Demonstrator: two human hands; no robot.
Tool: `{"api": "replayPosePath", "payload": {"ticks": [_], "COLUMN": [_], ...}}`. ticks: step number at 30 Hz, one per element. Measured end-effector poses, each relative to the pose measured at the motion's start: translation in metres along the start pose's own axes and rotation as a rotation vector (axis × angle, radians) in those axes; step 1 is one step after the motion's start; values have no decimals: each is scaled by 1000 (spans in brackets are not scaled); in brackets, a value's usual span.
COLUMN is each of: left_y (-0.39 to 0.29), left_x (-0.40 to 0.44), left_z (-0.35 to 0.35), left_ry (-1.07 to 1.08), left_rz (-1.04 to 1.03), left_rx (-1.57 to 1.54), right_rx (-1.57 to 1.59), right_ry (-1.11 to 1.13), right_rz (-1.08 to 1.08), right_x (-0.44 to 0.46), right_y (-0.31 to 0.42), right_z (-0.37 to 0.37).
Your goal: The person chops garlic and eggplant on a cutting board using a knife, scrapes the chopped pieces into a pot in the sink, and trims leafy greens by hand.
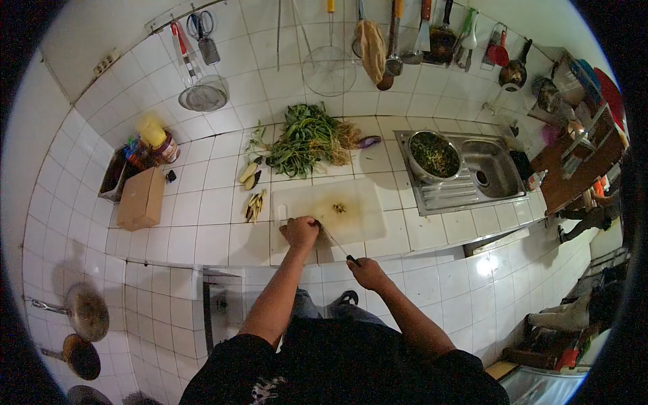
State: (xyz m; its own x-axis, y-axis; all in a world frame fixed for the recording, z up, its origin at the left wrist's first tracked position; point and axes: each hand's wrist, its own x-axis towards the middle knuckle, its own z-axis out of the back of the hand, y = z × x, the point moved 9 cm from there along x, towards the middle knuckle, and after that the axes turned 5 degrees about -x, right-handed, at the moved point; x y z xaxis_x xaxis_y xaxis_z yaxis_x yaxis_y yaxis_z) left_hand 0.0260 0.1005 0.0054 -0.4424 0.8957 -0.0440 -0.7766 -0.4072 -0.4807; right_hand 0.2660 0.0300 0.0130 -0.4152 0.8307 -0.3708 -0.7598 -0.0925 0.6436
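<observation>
My right hand (pixel 368 274) is closed round the dark handle of a knife (pixel 335 244), whose blade points up and left toward my left hand. My left hand (pixel 300 231) is closed at the lower left of the white cutting board (pixel 364 202), with a small dark piece at its fingertips that is too small to name. Small chopped bits (pixel 339 208) lie on the middle of the board. Left of the board are cut eggplant strips (pixel 254 206) and eggplant pieces (pixel 250 175). Leafy greens with roots (pixel 307 140) are heaped behind it, beside a purple eggplant (pixel 368 142).
A metal bowl of chopped greens (pixel 434 155) stands on the drainboard beside the sink (pixel 484 165). A cardboard box (pixel 141 198) is at the left. Strainers and ladles hang on the wall. People's legs (pixel 563 317) show at the far right.
</observation>
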Motion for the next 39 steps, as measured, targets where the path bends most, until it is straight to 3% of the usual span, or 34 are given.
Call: {"api": "replayPosePath", "payload": {"ticks": [4, 8, 16, 24, 27, 30, 38, 39], "left_y": [-8, -9, 5, 19, 11, 13, -3, -4], "left_x": [-3, -10, -15, -8, -13, -13, -9, -8], "left_z": [6, 20, 26, 14, 19, 17, 10, 13], "left_ry": [35, -74, -160, 71, 86, 100, 218, 175], "left_rz": [9, -28, -109, -242, -311, -297, -215, -110], "left_rx": [71, 70, -13, -291, -263, -236, -120, -153], "right_rx": [-55, -73, 56, -22, -21, 18, 24, -13], "right_ry": [-56, -142, -112, 58, -50, -171, -151, -162], "right_rz": [28, 25, 14, 32, 23, -1, -108, -121], "right_x": [16, 22, -3, 3, 27, 29, -3, -11], "right_y": [-1, 0, -2, 3, -14, -22, -26, -22], "right_z": [-2, 10, 18, -9, -8, 12, 53, 58]}}
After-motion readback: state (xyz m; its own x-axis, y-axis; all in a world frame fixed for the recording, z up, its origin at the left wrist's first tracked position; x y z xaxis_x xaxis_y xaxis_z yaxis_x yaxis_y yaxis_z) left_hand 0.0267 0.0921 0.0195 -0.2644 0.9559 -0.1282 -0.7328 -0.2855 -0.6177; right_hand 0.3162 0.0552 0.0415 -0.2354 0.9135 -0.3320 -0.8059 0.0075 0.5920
